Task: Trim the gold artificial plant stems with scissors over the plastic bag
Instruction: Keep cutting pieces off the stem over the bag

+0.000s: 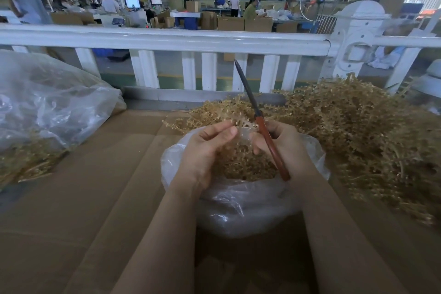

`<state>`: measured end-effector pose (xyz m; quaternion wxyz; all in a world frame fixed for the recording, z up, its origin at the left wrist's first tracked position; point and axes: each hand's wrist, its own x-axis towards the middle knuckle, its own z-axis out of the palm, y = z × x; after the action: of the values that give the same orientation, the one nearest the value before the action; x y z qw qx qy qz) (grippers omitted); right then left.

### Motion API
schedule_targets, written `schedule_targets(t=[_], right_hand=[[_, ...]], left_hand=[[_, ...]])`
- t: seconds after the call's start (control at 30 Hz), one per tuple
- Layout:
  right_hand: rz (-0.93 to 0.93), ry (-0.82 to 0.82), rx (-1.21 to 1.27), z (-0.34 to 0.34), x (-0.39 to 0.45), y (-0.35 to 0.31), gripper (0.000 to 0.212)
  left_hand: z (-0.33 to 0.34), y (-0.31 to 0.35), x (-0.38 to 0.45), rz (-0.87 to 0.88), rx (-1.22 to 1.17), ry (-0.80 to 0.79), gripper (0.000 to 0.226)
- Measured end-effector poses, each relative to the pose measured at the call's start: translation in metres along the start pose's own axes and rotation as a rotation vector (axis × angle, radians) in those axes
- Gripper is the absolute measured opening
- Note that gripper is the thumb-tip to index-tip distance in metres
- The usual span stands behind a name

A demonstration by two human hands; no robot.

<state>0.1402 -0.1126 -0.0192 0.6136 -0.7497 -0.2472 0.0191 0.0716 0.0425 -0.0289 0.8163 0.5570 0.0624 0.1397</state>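
My left hand (205, 148) pinches a gold artificial plant stem (241, 124) between thumb and fingers, just above the open clear plastic bag (238, 203) in front of me. My right hand (284, 143) grips the scissors (260, 119) by their red-brown handles. The dark blades are closed and point up and away from me. The bag holds gold trimmed pieces (241, 164). Both hands are close together over the bag's mouth.
A large heap of gold stems (358, 131) lies to the right on the brown cardboard surface (95, 186). Another big clear bag (47, 102) with gold stems sits at the left. A white railing (167, 40) runs across behind. People work far beyond it.
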Motion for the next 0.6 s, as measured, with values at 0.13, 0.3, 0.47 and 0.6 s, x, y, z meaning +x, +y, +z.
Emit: schedule_targets(t=[0.13, 0.3, 0.47, 0.6], right_hand=[[0.001, -0.021, -0.025, 0.0013, 0.0008, -0.0005, 0.015], [0.000, -0.037, -0.036, 0.0026, 0.0000, -0.0023, 0.018], [0.000, -0.041, -0.016, 0.0040, -0.0005, -0.0029, 0.021], [-0.003, -0.024, 0.021, 0.0023, 0.0006, -0.0016, 0.015]], left_hand=[[0.0038, -0.0047, 0.0004, 0.057, 0.014, -0.012, 0.031], [0.0067, -0.0044, -0.0006, 0.171, 0.103, 0.027, 0.007], [0.0078, -0.0039, -0.0012, 0.165, 0.080, 0.046, 0.010], [0.0073, -0.0032, -0.0011, 0.191, 0.062, 0.058, 0.011]])
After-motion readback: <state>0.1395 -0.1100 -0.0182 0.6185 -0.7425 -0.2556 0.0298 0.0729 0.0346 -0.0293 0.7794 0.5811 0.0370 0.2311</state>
